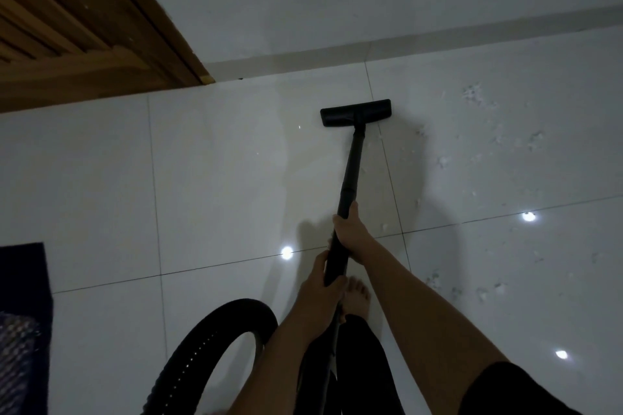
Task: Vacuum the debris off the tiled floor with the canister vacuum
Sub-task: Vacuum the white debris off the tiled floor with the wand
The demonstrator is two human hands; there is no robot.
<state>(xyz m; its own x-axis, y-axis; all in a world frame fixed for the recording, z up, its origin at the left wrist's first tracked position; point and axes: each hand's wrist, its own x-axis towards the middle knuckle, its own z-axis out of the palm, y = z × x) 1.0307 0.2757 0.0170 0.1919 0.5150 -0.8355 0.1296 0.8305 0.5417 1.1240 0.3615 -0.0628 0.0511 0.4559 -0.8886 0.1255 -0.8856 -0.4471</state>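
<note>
A black vacuum wand [352, 165] runs from my hands out to a flat black floor nozzle [355, 112] resting on the glossy white tiled floor [219, 178]. My right hand [350, 229] is shut on the wand higher up; my left hand [323, 283] is shut on it just below. White debris [478, 98] lies scattered over the tiles right of the nozzle, with more bits [482, 293] nearer me on the right. A ribbed black hose [209, 330] loops at the bottom left. The canister itself is out of sight.
A white wall with a skirting strip [438, 34] runs behind the nozzle. A wooden door and frame [84, 27] stands at the far left. A dark mat [23, 280] lies at the left edge. My bare foot [357, 296] is under the wand.
</note>
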